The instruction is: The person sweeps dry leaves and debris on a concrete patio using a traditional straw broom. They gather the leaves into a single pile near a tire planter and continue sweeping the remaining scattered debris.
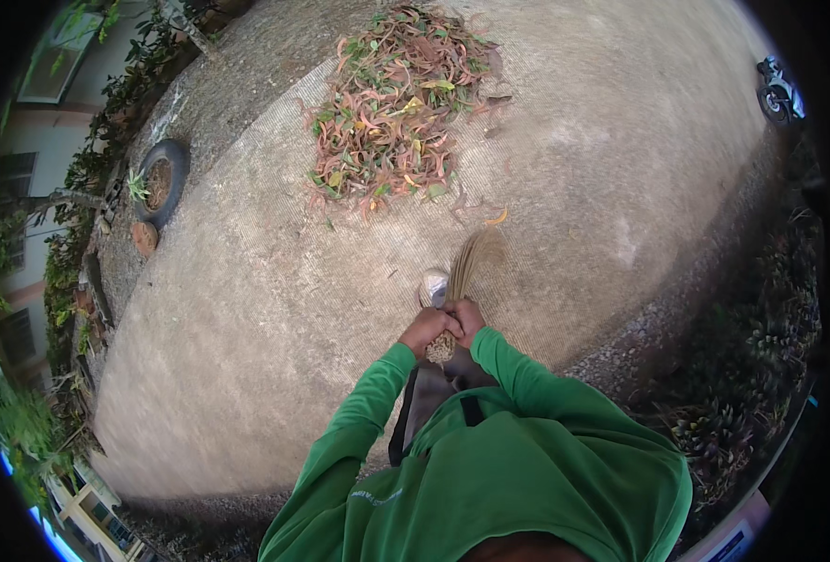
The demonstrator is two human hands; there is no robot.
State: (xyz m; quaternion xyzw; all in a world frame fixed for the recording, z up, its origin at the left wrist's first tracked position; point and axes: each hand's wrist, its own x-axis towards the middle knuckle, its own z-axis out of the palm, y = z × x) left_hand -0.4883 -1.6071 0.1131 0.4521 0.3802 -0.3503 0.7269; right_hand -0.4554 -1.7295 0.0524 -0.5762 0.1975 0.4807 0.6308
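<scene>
Both of my hands are closed around a stick broom (468,270) made of thin bundled ribs. My left hand (430,329) and my right hand (466,320) meet at its bound end, where the cut butts of the ribs face me. The bristles fan out away from me and bend to the right over the concrete. Part of a light-coloured shoe (435,284) shows just beyond my hands. Farther ahead lies a long heap of dry and green leaves (394,119), apart from the bristle tips. A single yellow leaf (498,216) rests near those tips.
Ridged concrete paving (246,316) spreads around me. At the left edge are a tyre planter (163,181), a brown stone (144,239) and shrubs beside a building. Gravel and a dark planted bed (738,351) border the right. A motorcycle (777,95) stands far right.
</scene>
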